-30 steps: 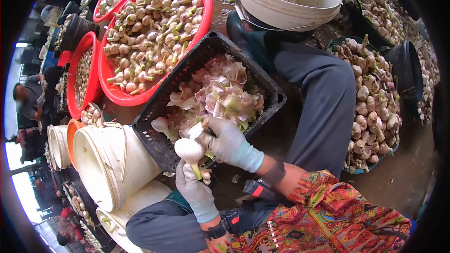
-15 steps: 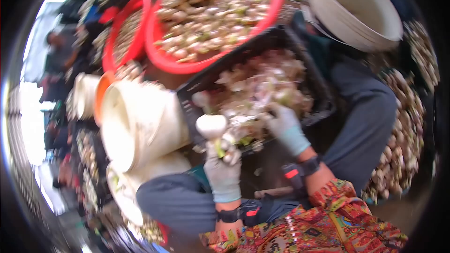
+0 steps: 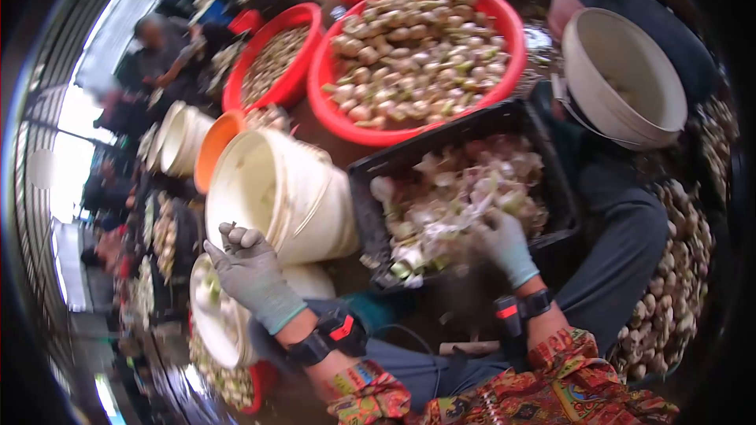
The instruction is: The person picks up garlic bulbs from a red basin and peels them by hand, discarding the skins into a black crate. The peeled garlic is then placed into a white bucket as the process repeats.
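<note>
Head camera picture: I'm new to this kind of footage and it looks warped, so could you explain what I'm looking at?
The camera sits on a person's head and looks down at their own two gloved hands, so the round, bent edges come from its wide lens. The left hand is out over a tilted white bucket, its fingers curled; whether it holds anything is unclear. The right hand rests in a black crate full of garlic peelings. Beyond are red basins heaped with garlic bulbs, another white bucket to the right, and more garlic by the person's knee. Other people work in the background.
</note>
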Demonstrator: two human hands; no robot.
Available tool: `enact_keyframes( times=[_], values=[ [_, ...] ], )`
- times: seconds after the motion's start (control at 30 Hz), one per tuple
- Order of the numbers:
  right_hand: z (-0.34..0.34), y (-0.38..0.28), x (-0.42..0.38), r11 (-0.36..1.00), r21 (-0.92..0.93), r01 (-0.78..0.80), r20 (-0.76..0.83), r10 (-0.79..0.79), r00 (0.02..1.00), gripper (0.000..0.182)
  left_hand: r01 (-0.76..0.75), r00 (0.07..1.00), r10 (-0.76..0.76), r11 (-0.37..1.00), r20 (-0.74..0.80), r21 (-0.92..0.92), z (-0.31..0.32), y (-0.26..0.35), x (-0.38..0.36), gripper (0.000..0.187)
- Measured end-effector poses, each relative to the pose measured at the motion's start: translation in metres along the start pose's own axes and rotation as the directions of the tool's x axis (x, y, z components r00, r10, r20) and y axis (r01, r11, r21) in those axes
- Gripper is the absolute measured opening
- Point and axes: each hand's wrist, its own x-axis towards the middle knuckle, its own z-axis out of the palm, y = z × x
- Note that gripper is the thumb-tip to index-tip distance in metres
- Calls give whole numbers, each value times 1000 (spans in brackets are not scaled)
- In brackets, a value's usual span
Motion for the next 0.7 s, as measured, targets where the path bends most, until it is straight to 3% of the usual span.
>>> enact_keyframes(
  times=[0.07, 0.1, 0.13, 0.2, 0.3, 0.4, 0.43, 0.47, 0.53, 0.57, 0.6, 0.67, 0.7],
  values=[
    [-7, -16, -1, 991, -106, -82, 39, 87, 995, 33, 137, 989, -122, 969, -86, 205, 26, -57, 25, 33],
    [-7, -13, -1, 991, -105, -85, 53, 91, 994, 35, 259, 956, -287, 921, 58, 291, 33, -85, 39, 29],
    [-5, -9, -1, 991, -101, -84, 77, 92, 993, 37, 264, 949, -313, 856, 39, 444, 40, -118, 51, 29],
    [-11, -14, -1, 986, -159, -50, 132, 72, 989, 33, 330, 879, -476, 651, 29, 683, 52, -183, 80, 30],
    [-7, -8, 2, 995, -43, -89, 56, 91, 994, 19, 289, 732, -675, 188, -90, 939, 50, -269, 119, 32],
    [-14, -8, 9, 981, -50, -190, 185, 196, 963, 18, 163, 574, -755, -273, -316, 948, 8, -327, 179, 46],
    [-17, -11, 14, 977, -20, -214, 216, 213, 953, 19, 31, 590, -730, -405, -344, 914, -6, -343, 198, 60],
    [-19, -11, 20, 971, 10, -238, 244, 228, 942, 20, -51, 592, -733, -450, -336, 892, -36, -359, 225, 70],
    [-15, -4, 26, 946, 44, -321, 284, 296, 912, 21, -98, 589, -671, -612, -450, 785, -33, -380, 228, 74],
    [-18, -7, 32, 930, 85, -356, 282, 321, 904, 21, -290, 558, -764, -544, -323, 787, -80, -394, 260, 64],
    [-21, -11, 38, 912, 123, -391, 281, 346, 895, 21, -292, 546, -769, -547, -332, 784, -68, -404, 251, 64],
    [-21, -11, 45, 884, 180, -432, 267, 379, 886, 21, -77, 452, -710, -634, -540, 770, -46, -412, 233, 46],
    [-22, -9, 45, 881, 173, -441, 278, 386, 880, 21, -263, 396, -804, -562, -444, 784, -67, -421, 247, 37]
  ],
)
